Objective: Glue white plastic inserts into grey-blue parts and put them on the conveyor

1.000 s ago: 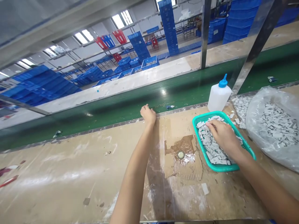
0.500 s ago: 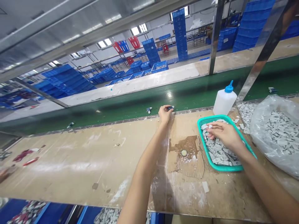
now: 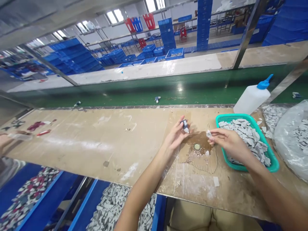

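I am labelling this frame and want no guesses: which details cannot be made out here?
All in the head view:
1. The small grey-and-blue part in the left hand: too small, partly covered by that hand; shape unclear.
2. The small white piece pinched by the right hand: too small to identify.
3. The clear plastic bag of grey pieces: cut off by the right edge.
4. Another person's hand: blurred, cut off by the left edge.

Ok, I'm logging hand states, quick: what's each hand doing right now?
Left hand: closed, pinching a small blue-grey part.
Right hand: closed, pinching a small grey piece.
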`<state>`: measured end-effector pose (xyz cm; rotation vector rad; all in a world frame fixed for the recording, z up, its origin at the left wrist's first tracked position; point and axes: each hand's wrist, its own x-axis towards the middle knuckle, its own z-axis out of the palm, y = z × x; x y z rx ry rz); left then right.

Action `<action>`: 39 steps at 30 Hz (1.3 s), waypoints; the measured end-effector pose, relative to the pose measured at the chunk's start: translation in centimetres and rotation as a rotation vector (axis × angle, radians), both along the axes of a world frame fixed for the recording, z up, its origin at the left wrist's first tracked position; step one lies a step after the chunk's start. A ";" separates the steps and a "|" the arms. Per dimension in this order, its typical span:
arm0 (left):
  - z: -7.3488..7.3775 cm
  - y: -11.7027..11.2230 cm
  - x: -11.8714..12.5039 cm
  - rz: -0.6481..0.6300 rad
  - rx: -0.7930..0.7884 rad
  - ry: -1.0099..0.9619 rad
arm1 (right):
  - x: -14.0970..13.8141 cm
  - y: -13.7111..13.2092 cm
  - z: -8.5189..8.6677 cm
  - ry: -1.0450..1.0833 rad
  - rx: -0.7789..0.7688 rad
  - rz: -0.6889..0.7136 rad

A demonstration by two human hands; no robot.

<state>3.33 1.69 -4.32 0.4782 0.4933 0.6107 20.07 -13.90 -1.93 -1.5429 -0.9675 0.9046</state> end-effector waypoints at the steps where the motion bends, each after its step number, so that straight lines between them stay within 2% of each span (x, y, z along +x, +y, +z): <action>1: -0.1 0.0 -0.1 -0.012 0.000 -0.001 | -0.7 0.2 -0.4 -0.070 -0.022 0.012; 5: -0.6 0.1 -0.1 -0.037 0.007 -0.026 | -2.1 0.4 -1.2 -0.463 -0.007 0.004; 10: -1.0 0.2 -0.3 -0.050 0.222 -0.028 | -2.4 0.2 -0.8 -0.782 -0.055 0.153; 13: -1.2 0.5 -0.6 -0.103 0.279 -0.029 | -2.8 0.1 -0.7 -0.817 -0.073 0.174; 15: -1.4 0.9 -0.6 -0.091 0.309 -0.013 | -3.1 0.1 -0.9 -0.850 -0.050 0.154; 23: -2.0 1.4 -0.2 -0.019 0.405 0.167 | -3.6 -0.1 -1.7 -1.101 0.175 0.236; 29: -2.1 1.1 -0.1 -0.033 0.416 0.190 | -3.5 0.1 -1.9 -1.182 0.181 0.312; 39: -2.4 1.2 -0.2 -0.094 0.402 0.138 | -3.3 0.1 -2.1 -1.212 0.155 0.332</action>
